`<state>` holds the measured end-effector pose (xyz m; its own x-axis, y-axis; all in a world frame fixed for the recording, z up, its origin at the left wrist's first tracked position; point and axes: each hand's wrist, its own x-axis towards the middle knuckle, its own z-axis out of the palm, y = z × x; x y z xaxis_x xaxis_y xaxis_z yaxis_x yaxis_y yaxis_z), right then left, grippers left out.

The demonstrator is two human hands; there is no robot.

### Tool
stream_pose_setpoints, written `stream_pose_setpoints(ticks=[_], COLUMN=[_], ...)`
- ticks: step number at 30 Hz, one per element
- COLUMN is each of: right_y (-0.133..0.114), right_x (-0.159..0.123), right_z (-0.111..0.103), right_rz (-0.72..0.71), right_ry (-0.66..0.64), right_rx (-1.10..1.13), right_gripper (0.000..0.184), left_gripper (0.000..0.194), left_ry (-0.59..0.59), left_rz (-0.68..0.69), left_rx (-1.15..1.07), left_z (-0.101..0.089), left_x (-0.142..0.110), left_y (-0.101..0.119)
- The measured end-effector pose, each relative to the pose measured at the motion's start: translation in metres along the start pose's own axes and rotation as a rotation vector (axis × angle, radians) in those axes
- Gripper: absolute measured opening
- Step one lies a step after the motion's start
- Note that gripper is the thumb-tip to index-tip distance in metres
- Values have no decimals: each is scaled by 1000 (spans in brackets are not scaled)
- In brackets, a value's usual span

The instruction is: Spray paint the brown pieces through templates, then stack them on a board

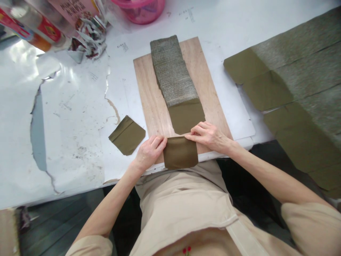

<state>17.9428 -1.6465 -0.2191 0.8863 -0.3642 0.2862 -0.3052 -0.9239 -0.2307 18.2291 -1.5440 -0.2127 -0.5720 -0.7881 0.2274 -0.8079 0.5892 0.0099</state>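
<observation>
An olive fabric piece with two cut corners [181, 153] lies at the front of a wooden board [149, 92], its lower part reaching past the table edge. My left hand [150, 151] pinches its upper left corner. At the upper right corner, the fingers of my right hand [209, 137] are closed on the same piece. Just beyond it, a long overlapping row of fabric pieces [176, 71] runs up the board, mostly grey with an olive end nearest me. Another olive piece with a folded top edge [128, 137] rests on the table left of the board.
Large olive and grey fabric layers [301, 92] spread over the right side and hang past the edge. A pink basket [141, 10], bottles [39, 28] and a crumpled wrapper [89, 39] stand at the back. The white table covering [77, 117] is torn on the left.
</observation>
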Motion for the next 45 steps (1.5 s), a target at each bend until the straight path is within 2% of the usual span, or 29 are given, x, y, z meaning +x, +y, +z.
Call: stream_pose_setpoints(ticks=[7, 11, 13, 16, 18, 25, 33, 41, 45], right_y=[-1, -1, -1, 0, 1, 8, 6, 2, 5], right_x=[1, 0, 0, 0, -1, -4, -7, -8, -8], right_z=[2, 4, 5, 6, 6, 4, 6, 4, 2], right_rz=[1, 0, -2, -2, -5, 2, -14, -22, 52], right_ry=[26, 36, 37, 34, 38, 53, 55, 38, 74], right_rx=[2, 3, -6, -11, -1, 80, 24, -11, 56], right_gripper=[26, 27, 26, 26, 25, 24, 23, 25, 25], left_gripper=[25, 20, 24, 29, 29, 32, 37, 39, 39], left_ry=[-71, 72, 89, -10, -40, -69, -110, -220, -252], left_rz=[-72, -186, -159, -38, -22, -38, -35, 30, 55], left_rx=[20, 24, -9, -43, -43, -65, -47, 38, 16], left_z=[-6, -15, -15, -9, -3, 4, 8, -4, -6], left_x=[-12, -1, 10, 27, 33, 29, 29, 40, 44], left_y=[-2, 13, 24, 33, 34, 27, 27, 31, 32])
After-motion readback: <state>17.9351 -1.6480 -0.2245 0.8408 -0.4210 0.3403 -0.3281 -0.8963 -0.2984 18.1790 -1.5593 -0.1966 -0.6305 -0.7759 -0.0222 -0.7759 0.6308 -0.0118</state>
